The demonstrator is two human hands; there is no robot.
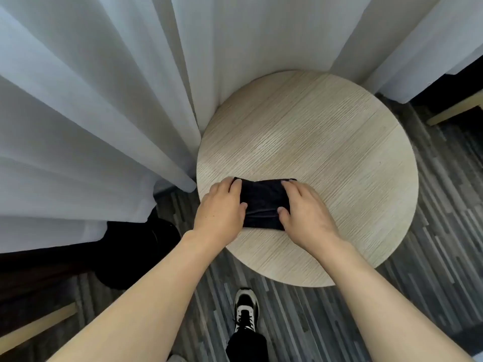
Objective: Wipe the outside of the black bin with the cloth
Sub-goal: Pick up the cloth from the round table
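A folded black cloth (264, 202) lies on the near left part of a round light-wood table (326, 142). My left hand (222, 207) grips its left edge, thumb on top and fingers curled over the far corner. On the cloth's right side rests my right hand (305, 212), fingers over the far corner and thumb pressing its near part. A dark rounded shape, probably the black bin (136, 254), stands on the floor left of the table, partly under the curtain.
White curtains (104, 100) hang behind and left of the table, touching its rim. The floor is grey striped carpet (431, 257). My shoe (245, 309) stands close to the table's near edge. Wooden furniture legs show at the far right (454, 111) and bottom left (34, 327).
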